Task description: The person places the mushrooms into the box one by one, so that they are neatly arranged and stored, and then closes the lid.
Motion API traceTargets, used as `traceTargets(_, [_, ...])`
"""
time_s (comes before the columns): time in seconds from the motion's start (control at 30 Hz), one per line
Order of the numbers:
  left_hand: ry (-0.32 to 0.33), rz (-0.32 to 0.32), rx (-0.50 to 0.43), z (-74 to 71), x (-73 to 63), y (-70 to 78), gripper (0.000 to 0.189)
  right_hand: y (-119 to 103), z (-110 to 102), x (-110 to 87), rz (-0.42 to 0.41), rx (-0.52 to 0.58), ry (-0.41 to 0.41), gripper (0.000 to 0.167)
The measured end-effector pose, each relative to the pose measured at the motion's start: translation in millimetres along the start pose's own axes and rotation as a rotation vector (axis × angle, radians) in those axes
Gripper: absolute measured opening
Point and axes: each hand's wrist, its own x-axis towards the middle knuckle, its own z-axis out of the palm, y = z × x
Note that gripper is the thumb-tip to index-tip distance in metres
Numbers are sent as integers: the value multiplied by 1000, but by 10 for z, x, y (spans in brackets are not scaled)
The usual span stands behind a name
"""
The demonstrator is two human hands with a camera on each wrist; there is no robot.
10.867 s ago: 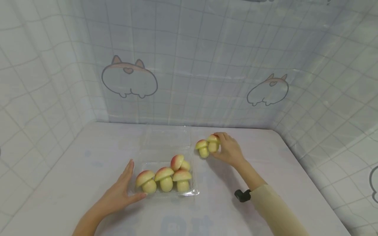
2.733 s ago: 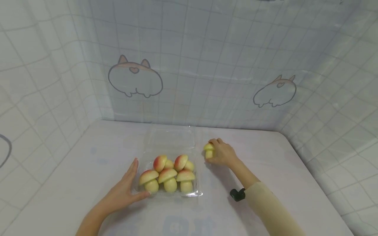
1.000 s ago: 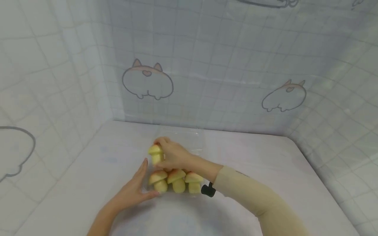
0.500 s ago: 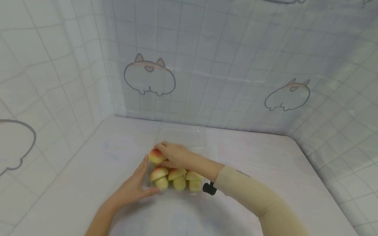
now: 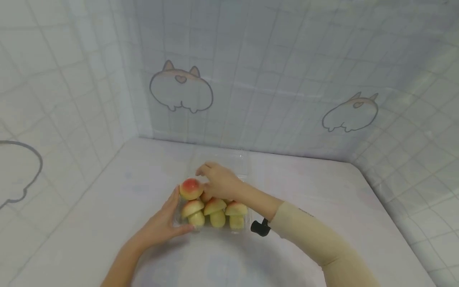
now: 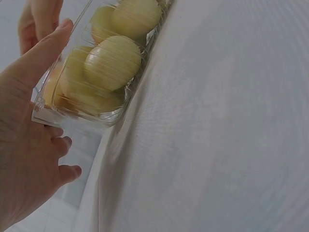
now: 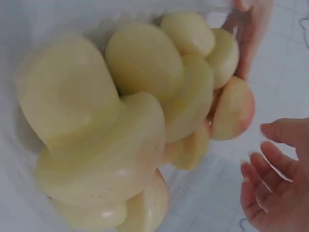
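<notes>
Counting from my remote station, I find six mushrooms [image 5: 217,219] in one clear clamshell box [image 6: 41,113], three per row, its lid [image 5: 222,161] folded back. The pale table [image 5: 305,191] meets a grid-patterned backdrop [image 5: 261,99] bearing two whole corgi-rump drawings [image 5: 181,89]. The mushrooms have smooth yellow stems and domed caps shading from yellow to red. I see the left hand [image 5: 163,223] spread wide around the box's left end; the right hand [image 5: 222,181], its fingers loosely bent and parted, hovers just beside the rear-left mushroom.

Mushrooms [image 5: 216,219] lie in the box [image 5: 249,221], its lid [image 5: 233,162] behind.
</notes>
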Motion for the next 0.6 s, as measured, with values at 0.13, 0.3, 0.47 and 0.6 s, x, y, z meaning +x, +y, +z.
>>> traceTargets(0.13, [4,-2,2,-17,9,18,120,3,-24,-115,-31,138,-19,16])
traceTargets(0.3, [-3,-9,4,-28,-4,25,120,-92,93,-208,-175,80,-129,25])
traceTargets(0.47, [-19,-19,-4,-40,-29,37,120,-217,184,-241,-162,-64,-169,41])
traceTargets(0.6, [-27,-25,-7,-41,-40,51,121,-275,190,-254,-163,-95,-220,46])
